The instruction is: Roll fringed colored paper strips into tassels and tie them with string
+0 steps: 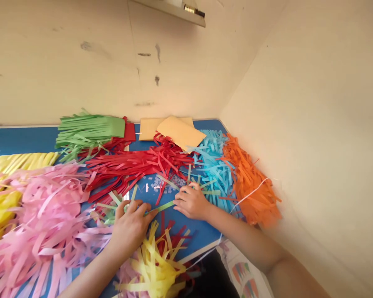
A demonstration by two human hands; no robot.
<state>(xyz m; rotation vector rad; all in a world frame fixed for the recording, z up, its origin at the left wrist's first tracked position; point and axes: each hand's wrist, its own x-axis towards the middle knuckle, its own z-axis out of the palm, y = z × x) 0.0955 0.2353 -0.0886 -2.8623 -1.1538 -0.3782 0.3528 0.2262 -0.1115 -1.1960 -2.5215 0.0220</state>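
Stretched between my two hands is a narrow light green paper strip (164, 207). My left hand (131, 225) is closed on its left end, beside a small bunch of pale green strips (110, 213). At the other end the fingers of my right hand (191, 201) are pinched together on the strip, with pale green strips fanning out behind them. A yellow fringed tassel (157, 265) lies below, close to the table's front edge. Beyond my hands, red fringed paper (130, 163) spreads over the blue table (202, 238).
Pink fringe (52, 203) and yellow fringe (25, 160) cover the left side. Green fringed paper (90, 128) and yellow-orange sheets (180, 132) lie at the back. Blue fringe (216, 165) and orange fringe (251, 186) border the right wall. A white cord (251, 192) crosses my right forearm.
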